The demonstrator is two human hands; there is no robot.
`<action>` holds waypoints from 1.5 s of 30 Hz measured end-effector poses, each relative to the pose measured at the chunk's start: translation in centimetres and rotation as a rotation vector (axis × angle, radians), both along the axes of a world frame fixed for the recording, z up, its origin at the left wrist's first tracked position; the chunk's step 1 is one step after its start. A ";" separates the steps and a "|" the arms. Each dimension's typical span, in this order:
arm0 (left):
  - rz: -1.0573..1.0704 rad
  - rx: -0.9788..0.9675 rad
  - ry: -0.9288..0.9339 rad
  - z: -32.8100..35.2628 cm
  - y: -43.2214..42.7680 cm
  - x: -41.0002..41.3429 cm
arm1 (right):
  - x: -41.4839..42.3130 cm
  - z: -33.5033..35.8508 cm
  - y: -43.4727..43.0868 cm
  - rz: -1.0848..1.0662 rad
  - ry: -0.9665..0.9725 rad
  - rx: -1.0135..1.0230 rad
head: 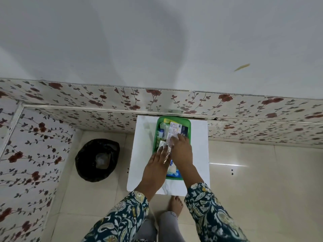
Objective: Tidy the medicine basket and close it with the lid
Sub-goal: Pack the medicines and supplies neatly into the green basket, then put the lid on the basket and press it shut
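while the medicine basket (pixel 189 123) sits uncovered on the white bench (pixel 145 137), both hands work inside it. left hand (pixel 155 165): fingers near straight over a foil strip (pixel 168 151); pinching or only pressing, cannot tell. right hand (pixel 181 149): flat fingers rest on a white printed card (pixel 172 130), gripping nothing. judgement: lay strips flat and keep everything below the rim, so the lid can seat. lid not in view.

Green plastic basket (pixel 155 138), shiny foil strip (pixel 168 149), glossy floor tiles (pixel 262 172)
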State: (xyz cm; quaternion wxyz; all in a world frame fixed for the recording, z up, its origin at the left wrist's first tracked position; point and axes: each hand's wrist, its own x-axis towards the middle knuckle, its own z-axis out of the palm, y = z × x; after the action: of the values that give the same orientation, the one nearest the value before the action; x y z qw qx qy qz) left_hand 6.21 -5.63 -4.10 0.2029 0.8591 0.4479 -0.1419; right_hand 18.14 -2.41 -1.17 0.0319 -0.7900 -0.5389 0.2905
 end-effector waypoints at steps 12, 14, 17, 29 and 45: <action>0.449 0.178 -0.349 2.4 2.3 -1.1 | 3.3 0.9 -1.8 -0.339 0.248 0.304; 0.654 0.057 -0.288 2.1 3.4 -1.2 | 4.2 0.6 -2.5 -0.462 0.284 0.330; 0.787 -0.334 -0.255 1.4 4.9 -0.9 | 5.2 -0.5 -3.1 -0.680 0.387 0.274; 0.951 -0.449 -0.451 2.5 5.9 -6.1 | 3.3 -6.7 -5.4 -0.431 0.200 -0.286; 1.022 -0.679 -0.521 1.6 5.0 -2.9 | -2.3 3.2 -6.1 -0.133 0.037 0.414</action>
State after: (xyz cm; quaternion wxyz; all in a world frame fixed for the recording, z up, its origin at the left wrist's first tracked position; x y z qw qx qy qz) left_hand 3.35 -0.63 -2.48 0.6053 0.4336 0.6655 0.0511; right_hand 15.89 -8.55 2.04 0.2225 -0.7949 -0.5333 0.1852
